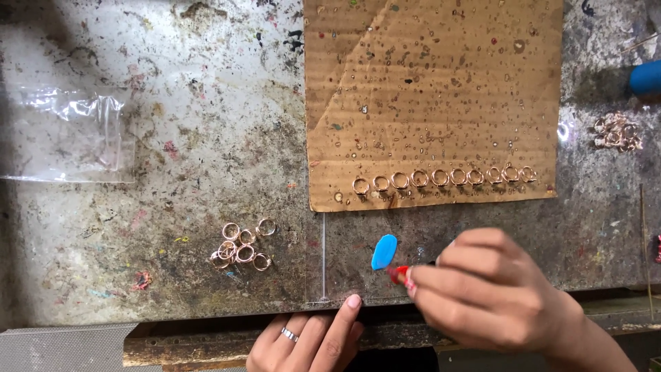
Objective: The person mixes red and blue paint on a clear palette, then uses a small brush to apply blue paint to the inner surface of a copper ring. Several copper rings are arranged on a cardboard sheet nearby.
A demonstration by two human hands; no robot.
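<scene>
My right hand (492, 293) pinches a small red-tipped tool (399, 273) just right of a blue puddle of paint (384, 251) on a clear plastic sheet (344, 269). My left hand (310, 339), with a silver ring on one finger, rests at the bench's front edge, a fingertip on the sheet's corner. A row of several rose-gold rings (441, 178) stands along the lower edge of a spotted cardboard piece (434, 103). A loose heap of the same rings (242, 246) lies to the left.
An empty clear plastic bag (69, 134) lies at the far left on the stained metal bench (193, 138). Another small heap of rings (617, 132) and a blue cylindrical object (646, 77) sit at the right edge.
</scene>
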